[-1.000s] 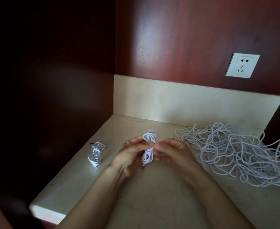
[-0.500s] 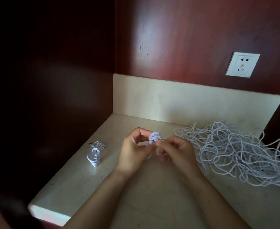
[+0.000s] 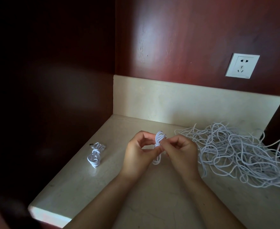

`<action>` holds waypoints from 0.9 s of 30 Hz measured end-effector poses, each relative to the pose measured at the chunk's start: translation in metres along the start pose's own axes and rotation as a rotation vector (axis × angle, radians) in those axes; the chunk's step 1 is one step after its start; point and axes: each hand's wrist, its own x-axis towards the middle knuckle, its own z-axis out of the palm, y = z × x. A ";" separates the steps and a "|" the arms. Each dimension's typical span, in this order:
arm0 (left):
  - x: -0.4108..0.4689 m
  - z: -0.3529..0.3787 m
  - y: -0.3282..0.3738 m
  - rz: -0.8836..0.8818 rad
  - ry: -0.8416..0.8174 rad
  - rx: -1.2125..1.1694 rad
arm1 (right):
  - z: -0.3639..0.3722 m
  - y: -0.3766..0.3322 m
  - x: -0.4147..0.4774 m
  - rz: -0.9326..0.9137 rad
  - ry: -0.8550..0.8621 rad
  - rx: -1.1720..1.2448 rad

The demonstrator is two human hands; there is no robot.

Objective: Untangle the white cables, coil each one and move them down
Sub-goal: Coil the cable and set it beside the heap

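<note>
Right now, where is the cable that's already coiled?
In the head view, the finished coil lies on the counter, left of the left hand and not touching it; the tangled pile is far right.

Tangled cable pile (image 3: 238, 154) lay right on counter (image 3: 86, 187); finished coil (image 3: 95, 154) left; held coil (image 3: 159, 141) between, above counter; socket (image 3: 242, 66) behind on wall.

cream stone counter (image 3: 86, 192) | matching backsplash (image 3: 185, 103) | white wall socket (image 3: 242, 65) | red-brown wood walls (image 3: 185, 38)
</note>
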 end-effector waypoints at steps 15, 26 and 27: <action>-0.002 0.004 -0.002 0.015 -0.019 0.046 | 0.002 0.004 0.002 0.047 -0.105 0.000; 0.005 -0.001 -0.009 -0.052 -0.097 -0.167 | -0.010 0.002 0.012 0.192 -0.129 0.071; 0.004 -0.001 -0.010 -0.038 -0.116 -0.176 | -0.009 0.002 0.012 0.217 -0.162 0.048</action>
